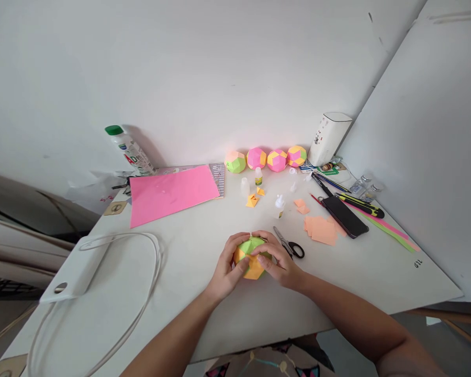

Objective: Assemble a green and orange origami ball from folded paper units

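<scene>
Between my two hands is a green and orange folded paper ball (pixel 255 268), close to the table's front edge. My left hand (pixel 229 264) wraps its left side, thumb on the orange face. My right hand (pixel 279 262) curves over the top and right side, fingertips pressed on the green part. Just right of my right hand lie black-handled scissors (pixel 294 248). Beyond the hands stand a small white glue bottle (pixel 279 206) and another little bottle (pixel 258 177). Small folded orange paper pieces (pixel 252 200) lie near them.
Several finished paper balls (pixel 277 160) line the wall. Peach paper squares (pixel 322 230), a black phone (pixel 345 217) and a yellow-black cutter (pixel 361 206) lie right. At left are a pink sheet (pixel 172 193), a white bottle (pixel 130 150) and a power strip (pixel 76 269) with a looped cable.
</scene>
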The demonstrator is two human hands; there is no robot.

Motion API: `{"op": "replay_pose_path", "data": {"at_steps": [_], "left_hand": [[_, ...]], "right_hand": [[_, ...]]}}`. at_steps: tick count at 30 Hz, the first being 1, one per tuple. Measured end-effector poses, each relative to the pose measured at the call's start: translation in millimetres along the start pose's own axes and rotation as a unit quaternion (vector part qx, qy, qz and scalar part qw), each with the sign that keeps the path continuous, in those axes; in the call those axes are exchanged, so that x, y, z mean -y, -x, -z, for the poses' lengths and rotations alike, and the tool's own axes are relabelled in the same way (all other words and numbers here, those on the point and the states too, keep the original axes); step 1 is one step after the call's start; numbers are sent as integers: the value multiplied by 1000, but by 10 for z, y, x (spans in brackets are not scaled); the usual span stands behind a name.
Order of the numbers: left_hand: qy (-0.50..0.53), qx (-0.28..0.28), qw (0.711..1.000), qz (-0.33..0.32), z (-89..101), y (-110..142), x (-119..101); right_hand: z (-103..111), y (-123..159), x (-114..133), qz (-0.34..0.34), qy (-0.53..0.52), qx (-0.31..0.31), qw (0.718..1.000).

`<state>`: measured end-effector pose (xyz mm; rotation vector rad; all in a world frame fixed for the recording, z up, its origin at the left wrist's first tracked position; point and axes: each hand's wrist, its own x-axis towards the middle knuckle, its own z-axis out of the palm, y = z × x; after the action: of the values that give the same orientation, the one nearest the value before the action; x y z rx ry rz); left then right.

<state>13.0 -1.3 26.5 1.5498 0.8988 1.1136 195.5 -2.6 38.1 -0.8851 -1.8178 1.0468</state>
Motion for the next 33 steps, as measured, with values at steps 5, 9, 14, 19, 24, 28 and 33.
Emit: {"op": "replay_pose_path", "data": {"at_steps": [5, 9, 14, 19, 24, 28, 33], "left_hand": [[-1, 0, 1000, -10, 3, 0, 18], [-1, 5, 1000, -17, 6, 4, 32], [-8, 8, 1000, -16, 15, 12, 33], [-30, 24, 999, 4, 10, 9, 58], [-35, 11, 999, 25, -29, 0, 71], [13, 13, 995, 98, -25, -4, 30], [63, 5, 987, 146, 2, 1, 8]], "right_hand": [[8, 17, -28, -12, -40, 2, 999], [10, 22, -31, -3, -43, 3, 999], [0, 23, -19, -10, -51, -5, 999], [10, 26, -16, -40, -57, -11, 998], [39, 4, -47, -83, -85, -33, 992], [51, -9, -39, -113, -99, -28, 988], [41, 0, -4, -142, -125, 7, 982]]}}
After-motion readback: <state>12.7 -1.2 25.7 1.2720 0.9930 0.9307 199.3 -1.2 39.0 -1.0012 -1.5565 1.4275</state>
